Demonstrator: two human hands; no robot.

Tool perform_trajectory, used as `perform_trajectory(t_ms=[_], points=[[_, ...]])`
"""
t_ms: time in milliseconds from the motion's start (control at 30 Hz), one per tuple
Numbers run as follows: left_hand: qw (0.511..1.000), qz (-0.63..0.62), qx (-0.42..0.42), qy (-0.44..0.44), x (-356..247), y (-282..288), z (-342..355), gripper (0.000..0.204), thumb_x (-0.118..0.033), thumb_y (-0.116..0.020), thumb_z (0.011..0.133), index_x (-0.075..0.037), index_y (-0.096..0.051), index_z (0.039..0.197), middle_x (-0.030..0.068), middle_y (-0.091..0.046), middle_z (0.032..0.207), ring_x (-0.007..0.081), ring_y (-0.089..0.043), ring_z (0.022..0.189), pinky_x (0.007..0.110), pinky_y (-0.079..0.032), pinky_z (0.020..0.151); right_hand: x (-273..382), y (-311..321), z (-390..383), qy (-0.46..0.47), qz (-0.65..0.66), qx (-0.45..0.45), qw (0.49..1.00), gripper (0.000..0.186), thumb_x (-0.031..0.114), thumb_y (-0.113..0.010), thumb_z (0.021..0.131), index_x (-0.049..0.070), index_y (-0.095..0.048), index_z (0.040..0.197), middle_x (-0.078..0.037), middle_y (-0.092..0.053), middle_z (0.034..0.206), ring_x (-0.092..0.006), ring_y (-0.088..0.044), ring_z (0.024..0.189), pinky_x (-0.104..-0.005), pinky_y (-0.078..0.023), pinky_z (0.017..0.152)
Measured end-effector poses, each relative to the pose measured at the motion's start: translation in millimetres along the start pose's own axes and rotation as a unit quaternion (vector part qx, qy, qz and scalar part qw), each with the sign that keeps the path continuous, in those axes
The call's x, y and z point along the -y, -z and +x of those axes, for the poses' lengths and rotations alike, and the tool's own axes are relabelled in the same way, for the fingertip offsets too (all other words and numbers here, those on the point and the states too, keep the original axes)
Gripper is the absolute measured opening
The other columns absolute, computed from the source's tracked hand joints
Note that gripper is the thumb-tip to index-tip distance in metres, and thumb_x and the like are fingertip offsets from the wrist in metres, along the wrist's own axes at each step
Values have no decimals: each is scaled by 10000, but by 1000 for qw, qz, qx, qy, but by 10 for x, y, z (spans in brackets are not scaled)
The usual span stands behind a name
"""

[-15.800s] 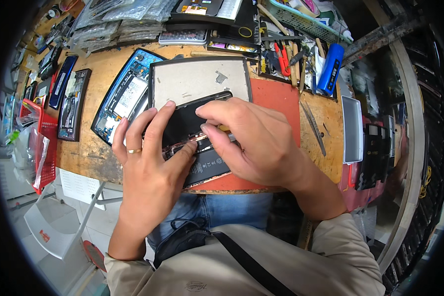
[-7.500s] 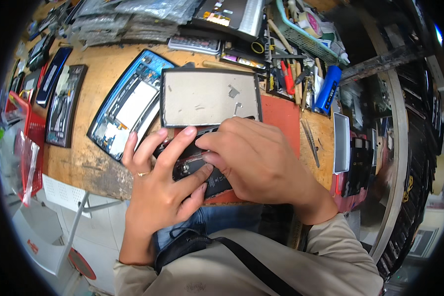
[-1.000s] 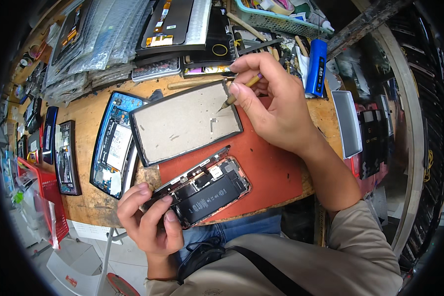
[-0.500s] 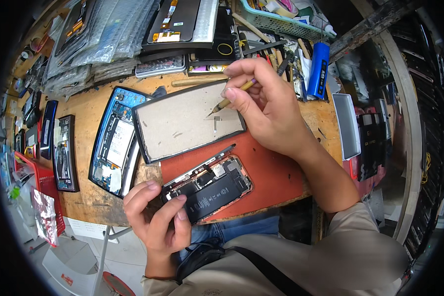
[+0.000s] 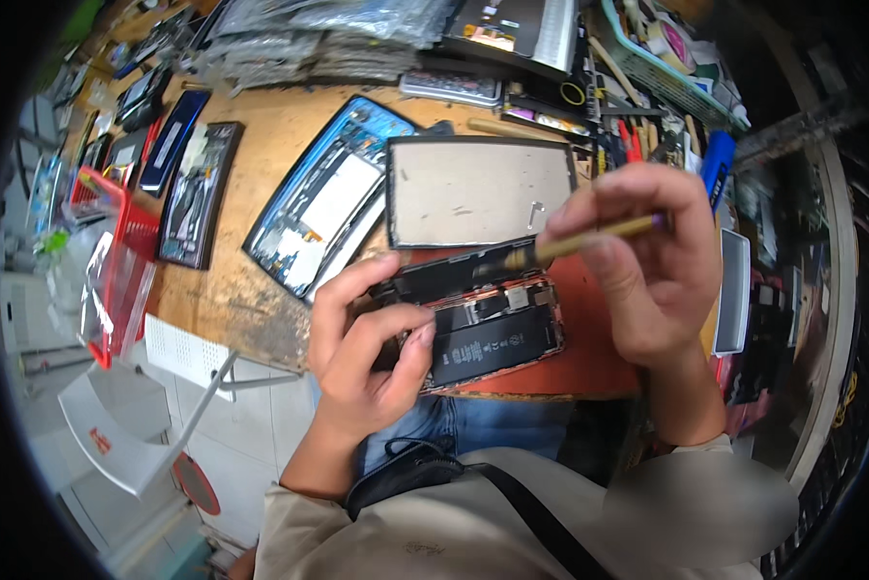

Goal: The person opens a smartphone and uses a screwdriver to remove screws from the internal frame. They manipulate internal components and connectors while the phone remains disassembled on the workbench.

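Right at the near edge of the wooden bench (image 5: 260, 290) lies an opened phone (image 5: 483, 324), its back off, showing a black battery, small circuit parts and an orange-red frame; it rests on a red mat (image 5: 589, 338). The left hand (image 5: 362, 353) curls around the phone's left end, thumb pressed on the battery side. The right hand (image 5: 647, 256) pinches a yellow-handled screwdriver (image 5: 575, 242) between thumb and fingers, its dark tip over the phone's upper edge. Just behind the phone lies a grey framed panel (image 5: 478, 188), and left of that a blue-rimmed phone shell (image 5: 328, 208). Farther back are stacked bagged parts (image 5: 309, 43) and a green basket (image 5: 666, 72). Left of the bench stands a white plastic chair (image 5: 130, 425).
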State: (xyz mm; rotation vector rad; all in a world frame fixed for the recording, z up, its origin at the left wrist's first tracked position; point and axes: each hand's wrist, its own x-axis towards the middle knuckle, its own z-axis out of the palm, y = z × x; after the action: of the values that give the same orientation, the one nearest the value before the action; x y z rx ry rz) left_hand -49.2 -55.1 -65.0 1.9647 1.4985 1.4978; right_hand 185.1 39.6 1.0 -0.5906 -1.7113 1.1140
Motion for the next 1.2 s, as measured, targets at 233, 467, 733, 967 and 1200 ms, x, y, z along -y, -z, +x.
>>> perform_trajectory(t_ms=[233,467,733,967,1200], points=[[1000,-15,-3,-18,0,1,30,195,-54,-828,809,-31,-778,997,247,-628,1341,365,-687,1133,400,-574,909,10,-187,-104,14,-95,124,988,289,-10,-620,1052,-29,-463,1294,-182,-669,1117,-211,-705,1026,-348,-588,913],[999,-35,-11,-19,14,14,37,241,-54,-847,796,-31,-772,1023,238,-627,1333,355,-699,1125,407,-583,916,-1,-217,-94,43,-95,111,988,305,-75,-659,994,-43,-547,1277,-174,-702,1117,-241,-748,1013,-347,-610,880],[999,-40,-9,-9,42,12,15,187,-2,-836,795,-37,-780,970,226,-630,1330,348,-698,1125,404,-584,915,25,-188,-90,41,-90,152,983,301,-55,-606,1035,-23,-461,1297,-204,-646,1124,-260,-707,1034,-383,-578,929],[998,-56,17,14,50,24,-17,158,14,-807,813,-9,-769,964,221,-563,1373,311,-636,1200,407,-524,991,-7,-211,-98,61,-77,118,988,390,-138,-668,944,-45,-542,1302,-197,-690,1109,-271,-751,989,-359,-607,865],[999,-38,-9,-2,40,5,1,213,10,-847,771,-41,-786,968,214,-633,1312,333,-681,1142,391,-581,900,-45,-218,-100,72,-71,106,989,431,-137,-717,906,-53,-589,1309,-191,-719,1095,-269,-770,955,-347,-615,820]])
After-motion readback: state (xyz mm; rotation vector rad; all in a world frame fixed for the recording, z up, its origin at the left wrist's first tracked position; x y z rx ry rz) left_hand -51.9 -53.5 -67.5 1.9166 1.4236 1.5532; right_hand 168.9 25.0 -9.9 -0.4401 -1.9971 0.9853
